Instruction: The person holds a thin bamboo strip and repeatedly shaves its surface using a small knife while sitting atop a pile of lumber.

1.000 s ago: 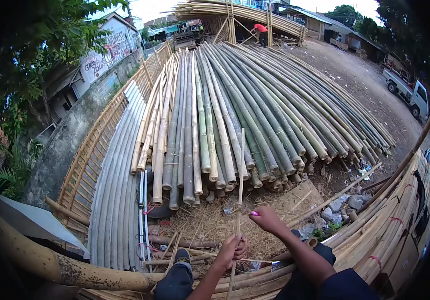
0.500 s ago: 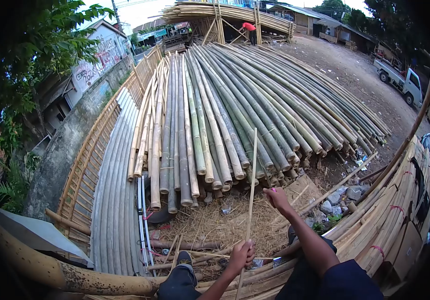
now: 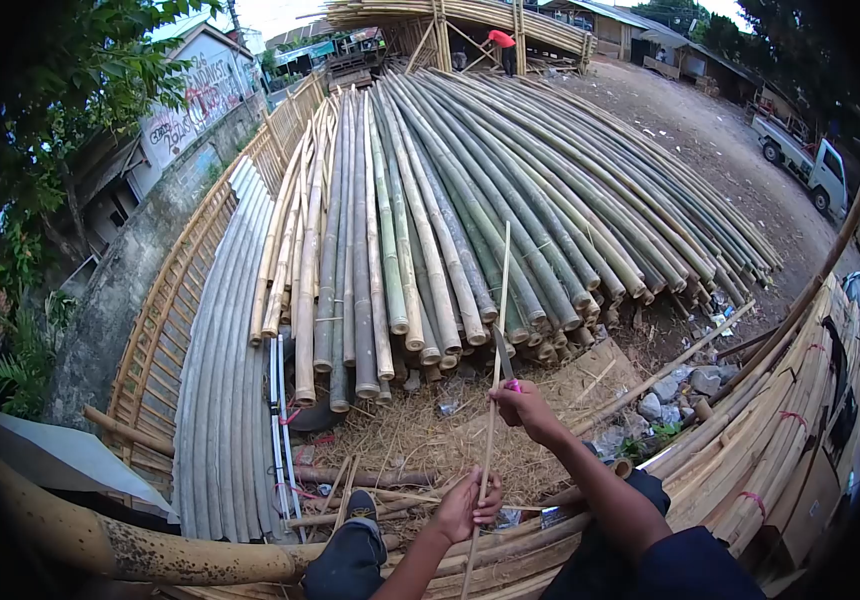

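Observation:
A long thin bamboo strip (image 3: pixel 491 440) stands nearly upright in front of me, its upper end overlapping the pile of poles in view. My left hand (image 3: pixel 463 507) holds the strip low down, with the fingers loosely curled around it. Higher up, my right hand (image 3: pixel 523 411) grips a knife (image 3: pixel 504 358) by its pink handle. The blade points up and to the left and lies along or just beside the strip; whether its edge touches cannot be told. Both hands are above my bent legs.
Bamboo poles (image 3: pixel 430 230) fill the middle ground. Grey corrugated sheets (image 3: pixel 220 380) and a bamboo lattice (image 3: pixel 165 350) lie left. Bundled bamboo strips (image 3: pixel 750 440) are at right, near stones (image 3: pixel 665 395). A thick bamboo pole (image 3: pixel 150 545) crosses the lower left. A person in red (image 3: pixel 502 40) stands far back.
My right hand has moved left and slightly down to the strip, and the knife blade now shows. My left hand's grip has loosened from a fist.

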### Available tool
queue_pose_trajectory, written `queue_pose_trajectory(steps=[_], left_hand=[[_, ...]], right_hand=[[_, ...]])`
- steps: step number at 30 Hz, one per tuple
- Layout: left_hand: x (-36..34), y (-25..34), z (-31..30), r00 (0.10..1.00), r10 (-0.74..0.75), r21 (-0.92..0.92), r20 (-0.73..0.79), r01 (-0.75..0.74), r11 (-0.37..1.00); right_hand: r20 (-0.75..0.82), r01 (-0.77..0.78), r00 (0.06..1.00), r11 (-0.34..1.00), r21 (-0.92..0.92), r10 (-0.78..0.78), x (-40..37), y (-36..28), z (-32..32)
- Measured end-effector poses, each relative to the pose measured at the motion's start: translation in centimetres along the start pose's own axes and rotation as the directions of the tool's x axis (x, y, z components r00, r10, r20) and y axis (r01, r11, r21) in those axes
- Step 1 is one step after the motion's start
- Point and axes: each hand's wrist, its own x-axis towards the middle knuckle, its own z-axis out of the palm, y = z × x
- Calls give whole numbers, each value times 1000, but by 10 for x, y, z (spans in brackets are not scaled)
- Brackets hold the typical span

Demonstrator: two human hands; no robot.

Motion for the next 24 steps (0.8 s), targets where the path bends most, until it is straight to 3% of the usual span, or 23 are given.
queue_pose_trajectory(steps=[1,3,6,7,8,9,10,11,12,14,19,21,23,24], left_hand=[[3,-6,-4,1000,2,4,4,-2,1000],[7,-11,-6,949,-78,-114,306,118,986],[9,-6,-10,987,-17,-96,157,32,995],[8,-2,-11,995,14,-60,96,-8,998],[7,2,-11,997,27,-94,69,-20,995],[4,3,-9,997,32,-98,69,-25,995],[2,6,-5,997,70,-55,22,-68,996],[-1,8,-4,994,104,-10,-28,-104,994],[-1,8,-6,991,126,30,-52,-125,992],[1,4,-7,978,160,95,-132,-149,984],[-5,-14,8,923,259,223,-284,-200,954],[-10,-22,13,933,251,268,-257,-180,946],[-10,-28,17,957,205,266,-206,-147,953],[-13,-32,15,957,197,262,-212,-138,955]], right_hand=[[-20,9,1000,997,70,-8,4,-4,-11],[-63,28,998,995,92,-22,3,-15,-21],[-137,53,989,997,-55,-60,1,-8,-25],[-164,118,968,923,-365,-188,4,9,-31],[-144,156,938,752,-640,-317,2,10,-25],[-74,80,960,515,-853,-272,-6,9,-19],[45,133,972,382,-915,-231,-8,14,-13],[151,191,974,249,-950,-171,-13,24,-7],[149,189,974,254,-949,-169,-17,31,-1],[341,329,940,258,-908,-1,-20,39,9],[453,451,891,155,-879,-21,-14,43,6],[144,174,973,163,-971,-179,1,40,-12],[-180,-126,979,404,-906,-98,19,21,-44],[-186,-135,978,407,-903,-90,14,27,-43]])
